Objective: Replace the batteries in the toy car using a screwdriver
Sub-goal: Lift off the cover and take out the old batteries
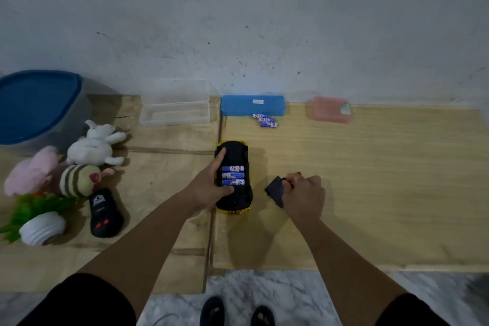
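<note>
Head view, mid-table: car [234,178] lies belly-up, three batteries [232,175] seated in its open bay. Left hand [211,185] grips the car's left flank, thumb at the bay's near edge. Just right of the car, right hand [301,193] pinches the cover [275,190]. Spare batteries [265,120] lie beyond the car. Judged light, rigid, smooth plastic; hold it by the flanks.

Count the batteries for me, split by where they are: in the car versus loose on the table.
Batteries in the toy car: 3, side by side in its open bay
Loose batteries on the table, in front of the blue box: 3, as far as the small cluster shows
Total: 6
</note>
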Action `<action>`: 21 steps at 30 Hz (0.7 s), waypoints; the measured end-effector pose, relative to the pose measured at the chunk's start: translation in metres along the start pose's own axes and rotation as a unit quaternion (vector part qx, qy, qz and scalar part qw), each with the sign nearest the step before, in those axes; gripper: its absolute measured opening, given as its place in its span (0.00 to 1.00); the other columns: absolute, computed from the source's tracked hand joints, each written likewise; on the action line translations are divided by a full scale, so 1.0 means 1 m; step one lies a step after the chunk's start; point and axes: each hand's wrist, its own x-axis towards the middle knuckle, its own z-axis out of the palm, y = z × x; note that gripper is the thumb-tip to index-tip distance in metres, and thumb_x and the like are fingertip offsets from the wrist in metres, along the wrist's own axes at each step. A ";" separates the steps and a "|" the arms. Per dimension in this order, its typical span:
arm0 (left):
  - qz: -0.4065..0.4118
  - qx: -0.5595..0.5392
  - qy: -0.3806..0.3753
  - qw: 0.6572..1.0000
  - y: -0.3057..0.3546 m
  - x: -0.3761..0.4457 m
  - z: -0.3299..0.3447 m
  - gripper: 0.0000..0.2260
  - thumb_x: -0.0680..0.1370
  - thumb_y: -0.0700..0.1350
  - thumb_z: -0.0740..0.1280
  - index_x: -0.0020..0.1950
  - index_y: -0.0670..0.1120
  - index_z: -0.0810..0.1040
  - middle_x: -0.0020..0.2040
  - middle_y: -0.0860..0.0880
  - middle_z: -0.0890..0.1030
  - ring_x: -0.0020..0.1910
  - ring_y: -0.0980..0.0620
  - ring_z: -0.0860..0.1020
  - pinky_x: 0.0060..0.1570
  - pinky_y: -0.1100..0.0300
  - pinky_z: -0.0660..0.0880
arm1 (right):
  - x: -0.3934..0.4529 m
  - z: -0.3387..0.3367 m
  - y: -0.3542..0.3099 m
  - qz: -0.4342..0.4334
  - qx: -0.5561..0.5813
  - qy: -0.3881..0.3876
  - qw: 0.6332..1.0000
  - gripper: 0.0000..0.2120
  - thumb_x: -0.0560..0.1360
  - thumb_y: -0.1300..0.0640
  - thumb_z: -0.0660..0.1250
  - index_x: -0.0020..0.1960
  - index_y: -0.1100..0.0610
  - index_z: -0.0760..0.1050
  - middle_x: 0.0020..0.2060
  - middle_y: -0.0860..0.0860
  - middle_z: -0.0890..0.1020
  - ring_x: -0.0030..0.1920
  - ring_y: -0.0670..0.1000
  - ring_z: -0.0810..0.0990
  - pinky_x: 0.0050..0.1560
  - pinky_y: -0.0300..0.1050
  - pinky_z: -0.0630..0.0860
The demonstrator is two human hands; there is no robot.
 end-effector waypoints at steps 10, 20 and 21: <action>0.035 -0.034 -0.012 0.999 0.005 -0.001 -0.008 0.40 0.76 0.35 0.67 0.76 0.62 0.47 0.70 0.50 0.69 0.64 0.46 0.73 0.60 0.47 0.72 | -0.014 -0.015 -0.056 -0.097 0.340 -0.064 0.933 0.15 0.77 0.54 0.63 0.63 0.47 0.74 0.57 0.51 0.70 0.58 0.46 0.72 0.53 0.33 0.71; 0.140 -0.025 -0.024 0.990 0.037 -0.014 -0.025 0.41 0.73 0.50 0.71 0.74 0.68 0.47 0.70 0.58 0.66 0.66 0.54 0.70 0.51 0.59 0.75 | -0.011 -0.073 -0.085 -0.096 0.427 -0.189 0.879 0.15 0.79 0.62 0.60 0.61 0.48 0.76 0.60 0.51 0.78 0.59 0.49 0.76 0.60 0.41 0.74; 0.161 -0.006 -0.017 0.987 0.042 -0.013 -0.029 0.43 0.72 0.50 0.73 0.75 0.66 0.47 0.70 0.59 0.65 0.67 0.57 0.68 0.56 0.60 0.72 | -0.007 -0.081 -0.085 -0.104 0.416 -0.202 0.881 0.15 0.79 0.63 0.60 0.61 0.49 0.76 0.61 0.52 0.78 0.59 0.48 0.76 0.59 0.37 0.73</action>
